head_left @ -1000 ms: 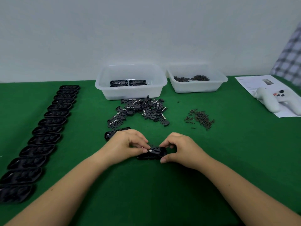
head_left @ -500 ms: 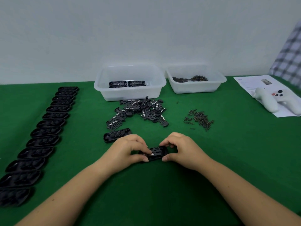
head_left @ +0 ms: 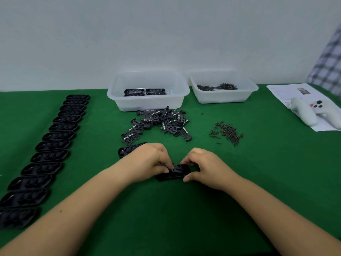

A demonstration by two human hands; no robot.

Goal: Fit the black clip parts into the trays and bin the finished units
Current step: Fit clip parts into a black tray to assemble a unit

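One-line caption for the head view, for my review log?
Both hands, left hand and right hand, press a black clip part into a tray on the green table.

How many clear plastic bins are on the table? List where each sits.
2: the left bin behind the clip pile, holding finished units; the right bin beside it, holding small dark parts.

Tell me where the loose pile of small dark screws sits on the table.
In the head view, the loose screw pile lies on the green cloth right of centre, in front of the right-hand clear bin and right of the black clip parts heap.
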